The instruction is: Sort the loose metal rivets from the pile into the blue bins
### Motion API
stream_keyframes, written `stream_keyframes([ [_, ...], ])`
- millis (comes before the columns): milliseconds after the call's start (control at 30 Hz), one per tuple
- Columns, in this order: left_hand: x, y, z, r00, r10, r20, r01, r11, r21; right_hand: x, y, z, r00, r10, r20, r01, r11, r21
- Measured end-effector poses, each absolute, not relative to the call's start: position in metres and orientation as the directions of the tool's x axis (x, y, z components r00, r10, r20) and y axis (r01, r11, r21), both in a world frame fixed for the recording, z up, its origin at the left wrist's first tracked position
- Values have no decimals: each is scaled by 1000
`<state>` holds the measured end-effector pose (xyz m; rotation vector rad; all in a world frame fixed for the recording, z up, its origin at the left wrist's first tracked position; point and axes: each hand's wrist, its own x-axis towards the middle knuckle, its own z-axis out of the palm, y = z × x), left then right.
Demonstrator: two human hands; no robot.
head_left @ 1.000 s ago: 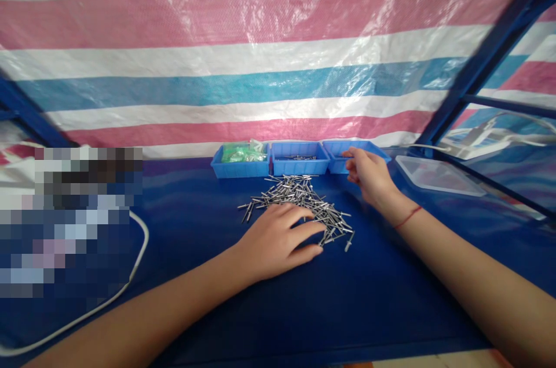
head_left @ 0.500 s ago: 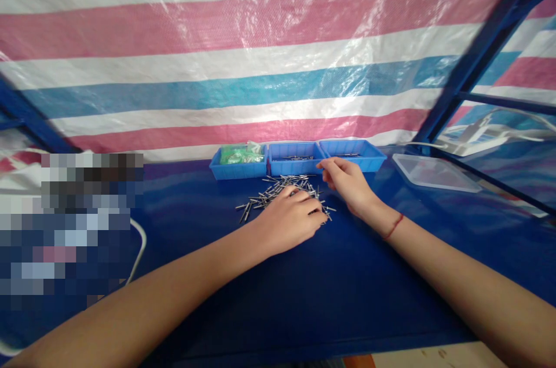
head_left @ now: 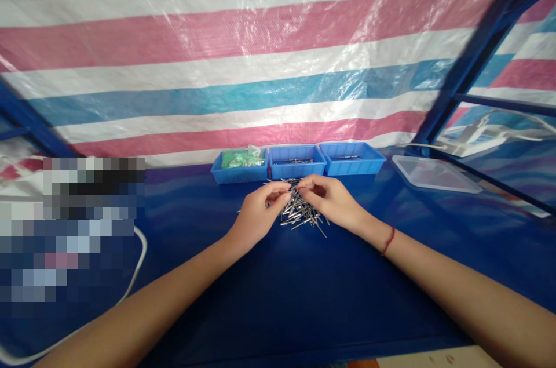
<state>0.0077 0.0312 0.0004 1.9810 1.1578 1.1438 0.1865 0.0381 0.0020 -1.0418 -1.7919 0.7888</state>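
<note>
A loose pile of thin silver metal pins that look like blind rivets (head_left: pixel 299 211) lies on the blue table. At its left side my left hand (head_left: pixel 260 208) is curled, thumb and fingertips pinched together over the pile. My right hand (head_left: pixel 332 197), a red cord at its wrist, pinches from the right, its fingertips close to those of the left. Anything between the fingertips is too small to make out. Just behind the pile stands the middle blue bin (head_left: pixel 297 170), with several pins inside. The right blue bin (head_left: pixel 354 166) also holds a few.
Left of the middle bin, another blue bin (head_left: pixel 240 175) contains green and clear plastic bags. A translucent lid (head_left: pixel 434 174) lies at the right. A white cable (head_left: pixel 141 258) runs along the left, beside a pixelated area. Blue frame posts and a striped sheet enclose the table.
My left hand has lifted off the pile and moved left, now pinching. My right hand has come down and left from near the bins to the pile. More of the pile's front shows.
</note>
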Motion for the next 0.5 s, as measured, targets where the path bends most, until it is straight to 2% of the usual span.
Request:
stream_keyframes([
  [67,5,26,-2,214,910,355,297,-407,864,180,30,5,-294,865,406,289,485,-825],
  [167,2,19,1,215,924,315,204,-358,911,174,20,11,-320,831,456,289,543,-788],
  [367,1,14,5,231,935,270,95,-298,950,177,14,20,-437,689,578,392,724,-567],
  [433,2,12,4,220,938,268,72,-290,954,178,16,18,-408,713,571,412,702,-581],
  [500,3,10,3,193,932,306,77,-325,943,177,17,14,-334,777,533,394,629,-671],
])
